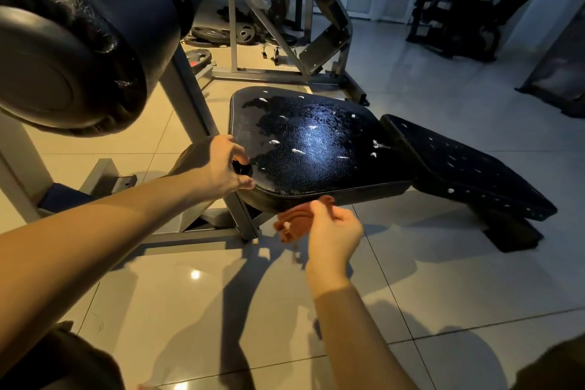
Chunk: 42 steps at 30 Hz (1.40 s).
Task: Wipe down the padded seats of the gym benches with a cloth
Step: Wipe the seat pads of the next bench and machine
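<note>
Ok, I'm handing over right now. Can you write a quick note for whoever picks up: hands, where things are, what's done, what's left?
Left hand: grips a small black object at the seat pad's near-left corner; I cannot tell what it is.
Right hand: pinches the bunched orange cloth by the seat pad's front edge, below the top surface.
Seat pad: wet-looking, dotted with white blobs.
Back pad, to its right: also spotted white.
Done: both pads appear sprayed, neither looks wiped.
Left: wipe the seat pad, then the back pad.
</note>
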{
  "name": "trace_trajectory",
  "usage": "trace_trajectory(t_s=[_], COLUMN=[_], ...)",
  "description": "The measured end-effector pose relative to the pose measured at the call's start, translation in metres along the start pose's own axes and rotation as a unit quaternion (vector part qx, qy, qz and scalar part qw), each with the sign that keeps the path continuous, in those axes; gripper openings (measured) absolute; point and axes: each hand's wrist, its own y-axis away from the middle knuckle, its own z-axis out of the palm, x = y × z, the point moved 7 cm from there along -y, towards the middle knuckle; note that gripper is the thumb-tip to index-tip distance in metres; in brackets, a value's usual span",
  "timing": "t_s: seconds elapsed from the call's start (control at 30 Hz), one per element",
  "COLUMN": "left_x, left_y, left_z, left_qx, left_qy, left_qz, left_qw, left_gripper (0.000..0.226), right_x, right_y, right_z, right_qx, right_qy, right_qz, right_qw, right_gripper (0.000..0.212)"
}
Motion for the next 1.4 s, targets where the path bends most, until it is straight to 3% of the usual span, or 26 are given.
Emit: trace_trajectory(t_s=[0.1,0.3,0.43,0.53,0.7,0.83,0.9,1.03,1.13,1.27,1.4], left_x=[0.000,0.002,0.004,0.005,0.005,0.004,0.003,0.000,0.000,0.000,0.005], left_y=[-0.002,-0.004,-0.004,-0.005,-0.007,-0.006,-0.003,-0.004,-0.002,-0.002,-0.002], left_z=[0.000,-0.001,-0.001,-0.003,-0.006,-0.003,-0.002,0.000,0.000,0.001,0.001], left_qx=[0.007,0.018,0.018,0.013,0.010,-0.005,-0.007,-0.002,0.002,0.003,0.003], left_qy=[-0.004,-0.018,-0.021,-0.034,-0.028,-0.008,-0.005,-0.016,-0.015,-0.024,-0.041], left_qz=[-0.006,0.000,0.005,0.006,0.002,-0.002,-0.002,0.007,0.000,0.005,0.001], left_qw=[1.000,1.000,1.000,0.999,1.000,1.000,1.000,1.000,1.000,1.000,0.999], left_gripper=[0.037,0.037,0.038,0.038,0.036,0.039,0.040,0.042,0.043,0.046,0.041], right_x=[-0.005,0.001,0.000,-0.001,0.000,0.017,0.025,0.009,-0.003,0.001,0.007], right_y=[-0.011,0.014,-0.001,0.005,0.026,0.042,0.046,0.041,0.038,0.036,0.031], right_z=[-0.010,0.018,0.002,0.009,0.025,0.033,0.017,0.006,0.018,0.018,0.001], right_qx=[0.054,-0.087,0.002,0.024,-0.021,-0.096,-0.080,-0.057,-0.033,-0.053,-0.049], right_qy=[-0.004,-0.045,-0.054,-0.058,-0.086,-0.084,-0.067,-0.128,-0.141,-0.135,-0.135], right_qz=[0.000,0.054,0.050,0.053,0.086,0.190,0.228,0.192,0.190,0.246,0.263], right_qw=[0.999,0.994,0.997,0.997,0.992,0.973,0.968,0.971,0.971,0.958,0.954], right_gripper=[0.013,0.011,0.016,0.016,0.016,0.020,0.025,0.016,0.025,0.012,0.023])
